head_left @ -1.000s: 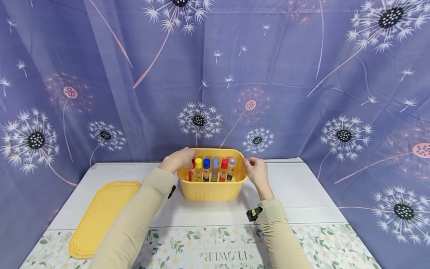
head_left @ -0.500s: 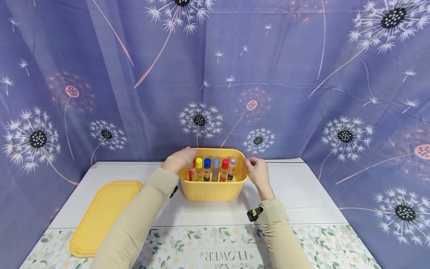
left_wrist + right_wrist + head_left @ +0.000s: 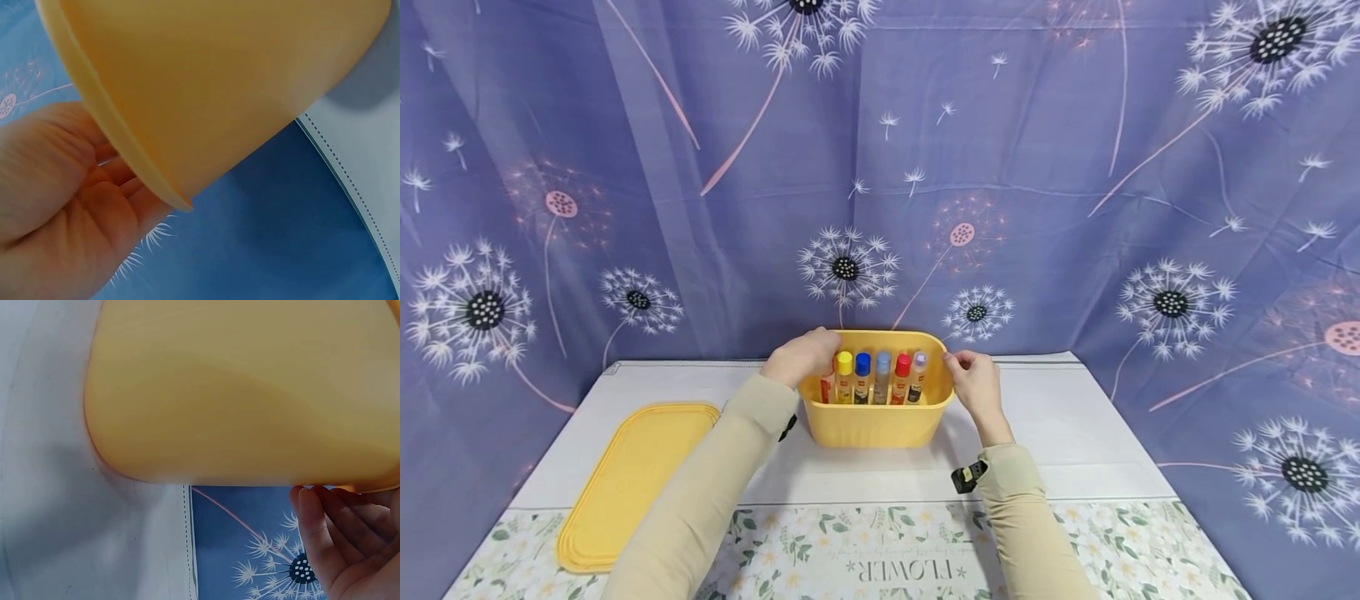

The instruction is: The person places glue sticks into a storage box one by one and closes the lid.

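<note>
A yellow plastic storage bin (image 3: 872, 427) stands upright at the back of the table. Inside it, several slim clear bottles (image 3: 881, 382) stand in a row, with caps of red, yellow, blue and paler shades. My left hand (image 3: 801, 354) grips the bin's left rim and partly hides the leftmost bottle; in the left wrist view this hand (image 3: 75, 194) has its thumb over the rim (image 3: 119, 131) and fingers behind the wall. At the right rim, my right hand (image 3: 976, 383) pinches the edge; in the right wrist view its fingers (image 3: 315, 519) curl up against the bin's wall.
A yellow lid (image 3: 636, 483) lies flat on the left of the table, partly covered by my left sleeve. A floral cloth (image 3: 820, 550) covers the table's near part, white cover (image 3: 1075, 425) the rest. A blue dandelion-print curtain (image 3: 1030, 208) hangs close behind the bin.
</note>
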The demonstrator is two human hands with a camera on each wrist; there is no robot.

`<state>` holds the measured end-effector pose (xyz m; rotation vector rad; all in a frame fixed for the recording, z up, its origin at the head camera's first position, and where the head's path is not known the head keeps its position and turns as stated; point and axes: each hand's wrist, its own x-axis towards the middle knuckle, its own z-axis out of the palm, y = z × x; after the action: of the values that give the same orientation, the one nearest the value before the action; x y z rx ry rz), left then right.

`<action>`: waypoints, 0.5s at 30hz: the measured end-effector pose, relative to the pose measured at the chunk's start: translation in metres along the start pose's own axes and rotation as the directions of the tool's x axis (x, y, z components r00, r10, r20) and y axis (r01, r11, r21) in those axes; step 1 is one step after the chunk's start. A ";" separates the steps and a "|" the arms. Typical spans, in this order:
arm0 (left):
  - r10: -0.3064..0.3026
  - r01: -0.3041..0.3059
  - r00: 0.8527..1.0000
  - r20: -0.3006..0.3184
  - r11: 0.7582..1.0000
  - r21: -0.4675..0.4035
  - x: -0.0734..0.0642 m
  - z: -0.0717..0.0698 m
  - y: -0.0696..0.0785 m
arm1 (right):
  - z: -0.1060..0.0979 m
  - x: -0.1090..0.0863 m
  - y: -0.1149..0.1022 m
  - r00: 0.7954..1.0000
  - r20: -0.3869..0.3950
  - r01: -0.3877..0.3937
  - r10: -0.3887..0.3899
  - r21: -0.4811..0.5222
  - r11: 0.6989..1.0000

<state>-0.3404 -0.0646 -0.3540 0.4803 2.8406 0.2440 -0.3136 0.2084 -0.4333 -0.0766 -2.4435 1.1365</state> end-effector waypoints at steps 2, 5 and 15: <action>0.000 0.000 1.000 0.004 1.000 -0.010 -0.001 0.000 -0.001 | 0.001 0.000 -0.001 1.000 0.004 -0.001 0.001 0.001 1.000; -0.001 0.001 1.000 0.001 1.000 -0.016 -0.003 0.001 -0.001 | 0.002 0.000 -0.002 1.000 0.009 0.003 -0.003 0.004 1.000; 0.065 -0.066 0.997 -0.029 0.997 -0.049 -0.011 -0.006 0.006 | 0.000 0.001 0.000 1.000 0.007 0.017 -0.017 -0.014 1.000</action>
<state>-0.3300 -0.0635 -0.3443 0.5646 2.8410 0.3357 -0.3144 0.2083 -0.4325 -0.0559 -2.4539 1.1135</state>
